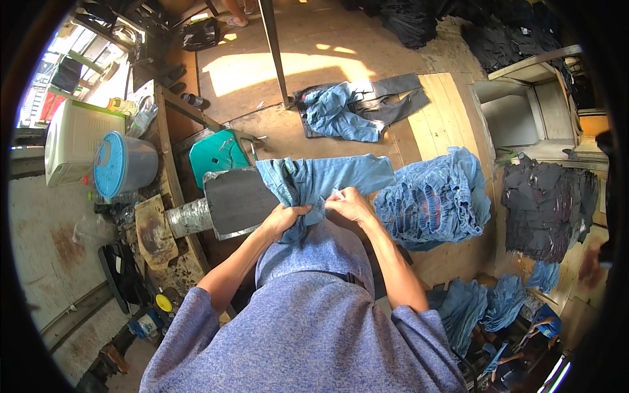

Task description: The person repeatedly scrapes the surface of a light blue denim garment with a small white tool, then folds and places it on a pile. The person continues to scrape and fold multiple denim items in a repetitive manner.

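A pair of light-blue jeans (341, 173) is drawn over the end of a padded dark board (239, 202), one leg stretched out to the right. The nearer part of the denim is bunched up. My left hand (288, 219) is closed on these folds close to my lap. Just right of it, my right hand (350, 206) is pinched against the denim, with a small white thing (339, 194) at its fingertips; its kind is too small to tell.
To the right lies a stack of blue jeans (432, 196), and beyond it a dark stack (547, 209). A green stool (219, 159) stands behind the board. Jeans (341, 111) lie on the floor ahead beside a metal post (274, 52). A lidded bucket (126, 164) is at left.
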{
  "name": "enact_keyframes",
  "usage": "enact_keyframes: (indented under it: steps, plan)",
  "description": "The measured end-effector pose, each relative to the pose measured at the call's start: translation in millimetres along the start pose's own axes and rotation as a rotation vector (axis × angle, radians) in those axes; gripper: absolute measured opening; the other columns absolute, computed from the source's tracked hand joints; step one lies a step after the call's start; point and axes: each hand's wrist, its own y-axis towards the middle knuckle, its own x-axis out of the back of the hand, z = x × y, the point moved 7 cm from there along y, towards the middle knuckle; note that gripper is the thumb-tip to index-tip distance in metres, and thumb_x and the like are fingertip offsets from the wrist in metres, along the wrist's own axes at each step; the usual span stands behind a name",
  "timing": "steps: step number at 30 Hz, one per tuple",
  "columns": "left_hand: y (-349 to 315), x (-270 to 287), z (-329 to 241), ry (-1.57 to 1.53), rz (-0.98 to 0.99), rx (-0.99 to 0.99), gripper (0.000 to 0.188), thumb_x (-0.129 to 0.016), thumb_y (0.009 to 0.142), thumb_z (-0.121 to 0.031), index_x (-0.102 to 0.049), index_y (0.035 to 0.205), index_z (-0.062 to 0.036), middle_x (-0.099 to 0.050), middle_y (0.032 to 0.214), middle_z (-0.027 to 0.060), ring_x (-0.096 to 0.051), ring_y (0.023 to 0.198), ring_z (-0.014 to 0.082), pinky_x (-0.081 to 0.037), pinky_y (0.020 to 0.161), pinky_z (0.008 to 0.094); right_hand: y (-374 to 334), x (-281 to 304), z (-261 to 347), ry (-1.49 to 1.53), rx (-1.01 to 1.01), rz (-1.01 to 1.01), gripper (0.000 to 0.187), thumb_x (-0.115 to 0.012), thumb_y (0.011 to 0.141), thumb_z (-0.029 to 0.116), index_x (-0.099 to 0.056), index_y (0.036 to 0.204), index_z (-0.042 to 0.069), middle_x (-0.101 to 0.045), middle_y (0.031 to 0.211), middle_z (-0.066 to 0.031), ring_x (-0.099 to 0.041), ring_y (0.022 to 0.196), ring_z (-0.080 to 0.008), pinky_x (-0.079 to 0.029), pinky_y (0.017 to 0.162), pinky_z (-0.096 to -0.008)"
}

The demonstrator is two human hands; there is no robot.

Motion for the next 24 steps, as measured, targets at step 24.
enact_keyframes:
  steps: [24]
  plan:
    - [-28, 125, 12, -0.298, -0.241, 0.072, 0.055, -0.081, 0.096, -0.011, -0.06, 0.144, 0.0038, -0.072, 0.134, 0.0187, -0.075, 0.115, 0.0302, -0.061, 0.103, 0.0481, 0, 88, -160, 1.028, -0.529, -0.313, 0.046, -0.087, 0.089, 0.056, -0.063, 0.086, 0.017, -0.053, 0.064, 0.0041, -0.045, 0.049, -0.0065, -0.035, 0.043, -0.0294]
